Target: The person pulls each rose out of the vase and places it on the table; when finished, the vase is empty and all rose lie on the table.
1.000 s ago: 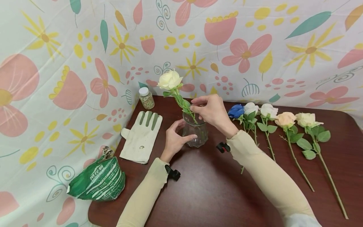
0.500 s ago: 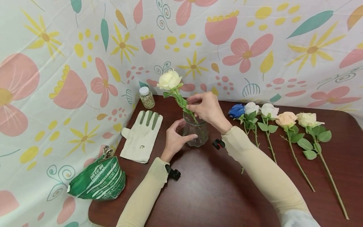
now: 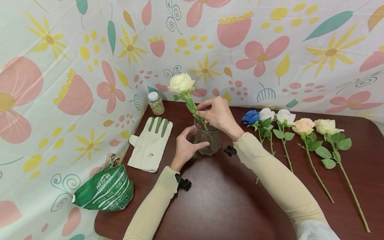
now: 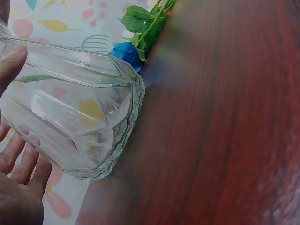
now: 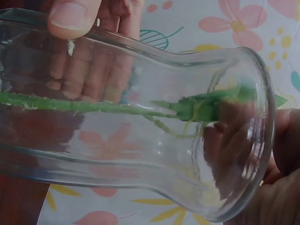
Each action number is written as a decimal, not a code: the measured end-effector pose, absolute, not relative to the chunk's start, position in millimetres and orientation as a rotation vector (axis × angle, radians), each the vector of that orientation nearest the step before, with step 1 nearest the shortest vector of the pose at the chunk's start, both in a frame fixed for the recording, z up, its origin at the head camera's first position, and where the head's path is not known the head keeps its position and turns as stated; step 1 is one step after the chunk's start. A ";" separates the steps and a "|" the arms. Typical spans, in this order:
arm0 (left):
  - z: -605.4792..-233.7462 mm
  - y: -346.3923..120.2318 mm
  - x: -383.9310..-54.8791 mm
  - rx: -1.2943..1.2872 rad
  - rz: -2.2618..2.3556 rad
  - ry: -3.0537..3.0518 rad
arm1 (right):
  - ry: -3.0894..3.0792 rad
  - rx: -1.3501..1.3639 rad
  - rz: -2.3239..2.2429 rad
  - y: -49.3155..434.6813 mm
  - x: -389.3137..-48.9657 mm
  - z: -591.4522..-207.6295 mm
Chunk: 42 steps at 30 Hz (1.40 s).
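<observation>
A clear glass vase (image 3: pixel 212 141) stands on the table with faceted sides and a flared mouth. My left hand (image 3: pixel 185 148) grips it from the left, with the thumb across the front and the other fingers round the far side. A cream-white rose (image 3: pixel 181 83) leans left out of the mouth, leaves along its upper stem. Just above the rim, my right hand (image 3: pixel 219 115) pinches that stem between thumb and fingers. In the right wrist view the green stem (image 5: pixel 84 104) runs down inside the glass. The left wrist view shows the vase's base (image 4: pixel 117 136) close to the tabletop.
Right of the vase lie a blue rose (image 3: pixel 250 117), white roses (image 3: pixel 285 117), a peach rose (image 3: pixel 303 126) and another cream rose (image 3: pixel 326 127). On the left are a work glove (image 3: pixel 150 146), a white-capped jar (image 3: pixel 156 104) and a clipped green bag (image 3: pixel 108 190). A patterned cloth (image 3: pixel 192 40) hangs behind.
My right hand has shifted a little left along the vase's mouth, its fingers closer to the stem. The rose head has swung slightly right. My left hand stays on the vase.
</observation>
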<state>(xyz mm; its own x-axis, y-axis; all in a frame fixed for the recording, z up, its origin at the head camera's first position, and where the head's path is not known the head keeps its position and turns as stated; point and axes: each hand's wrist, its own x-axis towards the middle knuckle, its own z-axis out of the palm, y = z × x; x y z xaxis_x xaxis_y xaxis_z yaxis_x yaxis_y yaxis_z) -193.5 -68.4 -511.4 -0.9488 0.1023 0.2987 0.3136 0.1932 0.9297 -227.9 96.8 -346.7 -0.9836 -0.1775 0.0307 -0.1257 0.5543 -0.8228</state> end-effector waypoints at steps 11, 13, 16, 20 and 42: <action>-510.7 -68.7 -194.1 -0.382 -1.856 -2.314 | 2.689 -0.299 -1.484 98.7 -226.8 -348.2; -510.5 -68.4 -193.7 -0.382 -1.855 -2.309 | 2.678 -0.300 -1.507 100.6 -226.1 -348.6; -510.5 -68.1 -193.3 -0.381 -1.848 -2.302 | 2.677 -0.311 -1.530 104.1 -226.0 -349.9; -510.9 -68.1 -193.1 -0.380 -1.849 -2.297 | 2.681 -0.305 -1.566 107.8 -226.5 -351.4; -510.5 -66.8 -193.1 -0.355 -1.827 -2.305 | 2.438 -0.166 -1.968 124.0 -221.7 -354.0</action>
<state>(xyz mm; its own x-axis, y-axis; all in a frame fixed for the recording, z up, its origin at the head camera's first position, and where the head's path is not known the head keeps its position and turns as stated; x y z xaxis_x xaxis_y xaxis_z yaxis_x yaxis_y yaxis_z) -193.1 -66.8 -510.5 -0.9555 0.0755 0.2851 0.2948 0.2170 0.9306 -221.7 124.0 -354.0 -0.9944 -0.0851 0.0631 -0.0796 0.2075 -0.9750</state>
